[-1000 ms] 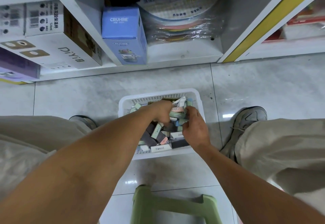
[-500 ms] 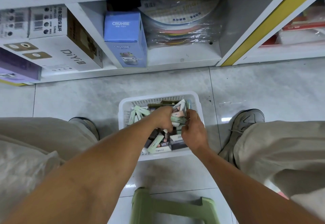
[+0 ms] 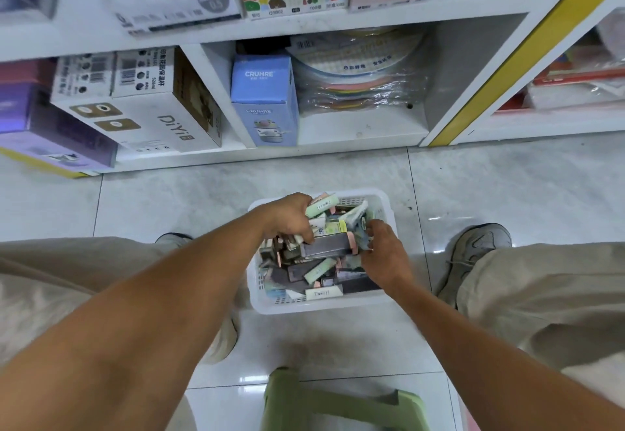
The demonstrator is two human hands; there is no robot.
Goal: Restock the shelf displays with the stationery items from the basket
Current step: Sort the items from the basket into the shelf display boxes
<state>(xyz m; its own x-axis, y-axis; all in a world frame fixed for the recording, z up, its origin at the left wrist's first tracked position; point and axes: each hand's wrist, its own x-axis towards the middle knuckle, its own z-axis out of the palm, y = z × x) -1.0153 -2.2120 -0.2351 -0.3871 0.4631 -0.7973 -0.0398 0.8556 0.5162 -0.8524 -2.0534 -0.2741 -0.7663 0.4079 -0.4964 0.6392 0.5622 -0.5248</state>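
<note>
A white plastic basket [image 3: 323, 305] sits on the tiled floor [image 3: 176, 200] between the person's two shoes, just in front of the lowest shelf [image 3: 362, 131]. It is heaped with small stationery packs [image 3: 318, 271] in pale green, pink and dark grey; their print is too small to read, and the hands cover the far half of the pile.

The left hand [image 3: 287, 216] reaches in from the left with its fingers curled down around a bunch of pale green packs [image 3: 319, 205] that stick out past the knuckles at the far rim. Its fingertips are hidden under the hand. The right hand [image 3: 384, 254] comes in from the right, thumb and fingers pinching the right end of a long dark grey pack with pink ends [image 3: 326, 248] that lies across the top of the heap. Whether the left hand also touches that pack cannot be told.

On the lowest shelf stand a blue box [image 3: 263, 102] and, to its right, a stack of round coloured sheets in clear wrap [image 3: 358, 82]. Left of a divider lies a white box [image 3: 159, 106], and a purple box [image 3: 57, 136] is cut off at the left edge. The shelf above is blurred, with cartons cut off at the top. A green stool [image 3: 341, 403] is partly out of frame at the near edge.
</note>
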